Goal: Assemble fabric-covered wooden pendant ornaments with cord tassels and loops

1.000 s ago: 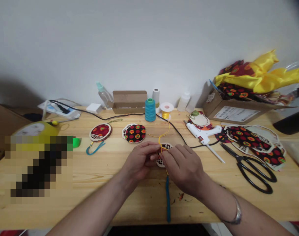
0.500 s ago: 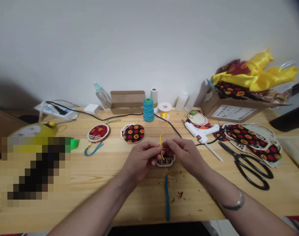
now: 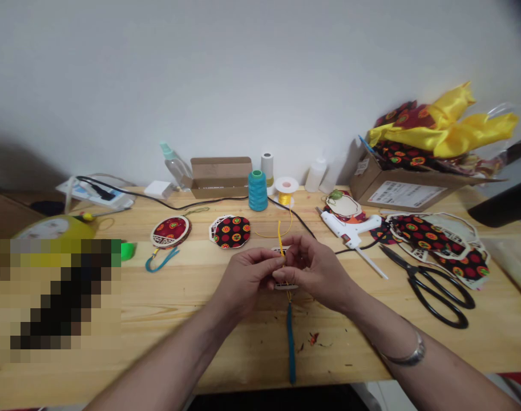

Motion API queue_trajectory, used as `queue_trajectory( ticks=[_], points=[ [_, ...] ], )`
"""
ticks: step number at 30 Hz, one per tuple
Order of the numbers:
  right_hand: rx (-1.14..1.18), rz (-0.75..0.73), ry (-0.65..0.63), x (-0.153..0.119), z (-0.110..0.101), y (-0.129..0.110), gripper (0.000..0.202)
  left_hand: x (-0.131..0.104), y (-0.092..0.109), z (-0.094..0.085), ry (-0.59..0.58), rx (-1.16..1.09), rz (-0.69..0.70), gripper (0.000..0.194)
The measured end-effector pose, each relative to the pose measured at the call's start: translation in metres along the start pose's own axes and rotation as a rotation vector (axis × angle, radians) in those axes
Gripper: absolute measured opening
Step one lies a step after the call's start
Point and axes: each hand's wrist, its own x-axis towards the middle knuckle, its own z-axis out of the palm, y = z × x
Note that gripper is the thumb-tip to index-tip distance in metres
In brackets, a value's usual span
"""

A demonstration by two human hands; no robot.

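Two hands at a yellow cord above a latticed ornament

Nearest, a teal tassel [image 3: 291, 348] lies below and between the hands. The left hand [image 3: 247, 277] is nearly closed, thumb and forefinger pinching the yellow cord [image 3: 279, 231], whose end stands upright above them. The right hand [image 3: 322, 271] is half open, fingers curled beside the cord; its grip cannot be told. The latticed ornament [image 3: 286, 287] lies beneath both hands. Beyond them stands the yellow spool [image 3: 285, 198]. An uneven tug might slip the cord from the left pinch; slack might tangle in it. Fingers conceal most of the lattice and any knot; pixelation masks an area left of the left hand
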Motion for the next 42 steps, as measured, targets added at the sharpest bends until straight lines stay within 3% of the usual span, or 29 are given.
queue_trajectory(
  ticks=[9, 17, 25, 28, 32, 35, 38, 42],
  points=[
    [-0.082, -0.012, -0.044, -0.003, -0.001, -0.003, 0.035, -0.001, 0.002, -0.001, 0.005, 0.14, 0.051, 0.014],
    [0.186, 0.064, -0.101, -0.002, 0.005, 0.001, 0.04, -0.005, 0.003, 0.002, 0.029, 0.259, 0.113, 0.013],
    [0.123, 0.039, -0.056, 0.005, -0.011, 0.005, 0.042, -0.002, 0.003, -0.001, 0.036, 0.275, 0.125, 0.01],
    [0.043, 0.024, -0.027, 0.007, -0.016, 0.004, 0.035, -0.002, 0.004, -0.002, 0.025, 0.237, 0.109, 0.011],
    [-0.067, 0.069, -0.08, 0.008, -0.017, 0.0, 0.011, -0.002, 0.004, -0.001, 0.01, 0.193, 0.088, 0.011],
    [0.055, 0.109, -0.126, 0.008, -0.012, -0.002, 0.03, -0.003, 0.004, 0.001, -0.013, 0.201, 0.066, 0.011],
    [0.229, 0.194, -0.162, 0.006, -0.007, -0.004, 0.023, -0.004, 0.004, 0.001, -0.02, 0.212, 0.055, 0.01],
    [0.161, 0.194, -0.042, 0.004, -0.005, -0.005, 0.019, -0.005, 0.004, 0.002, -0.023, 0.213, 0.048, 0.008]
  ],
)
